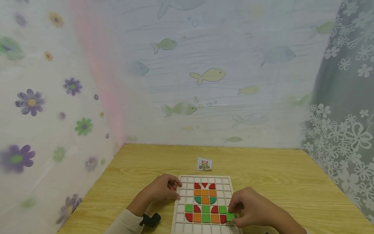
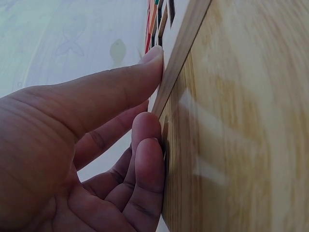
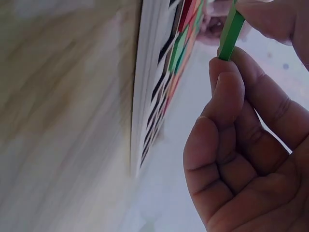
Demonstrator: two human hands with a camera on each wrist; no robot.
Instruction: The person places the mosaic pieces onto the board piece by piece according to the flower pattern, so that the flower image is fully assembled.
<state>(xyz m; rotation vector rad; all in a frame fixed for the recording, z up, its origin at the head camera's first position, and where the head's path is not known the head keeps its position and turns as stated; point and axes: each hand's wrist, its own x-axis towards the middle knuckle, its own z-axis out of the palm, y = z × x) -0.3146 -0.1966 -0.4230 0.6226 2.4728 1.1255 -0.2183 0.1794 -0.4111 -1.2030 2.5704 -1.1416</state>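
Note:
A wooden grid board (image 1: 181,224) lies on the table, with red, orange, green and teal tiles set in its squares in a tulip-like pattern. My left hand (image 1: 165,188) rests at the board's left edge. In the left wrist view its thumb (image 2: 125,87) touches the rim, while the other fingers bend loosely beside it. My right hand (image 1: 252,208) pinches a green square tile (image 1: 230,216) between thumb and fingers over the board's right part. The right wrist view shows this green tile (image 3: 232,35) edge-on, held apart from the board.
Behind the board a small printed card (image 1: 204,164) with a similar pattern lies on the wood-grain table (image 1: 146,162). A black device (image 1: 152,220) sits at the left wrist. Fabric printed with fish and flowers hangs around the table's back and sides.

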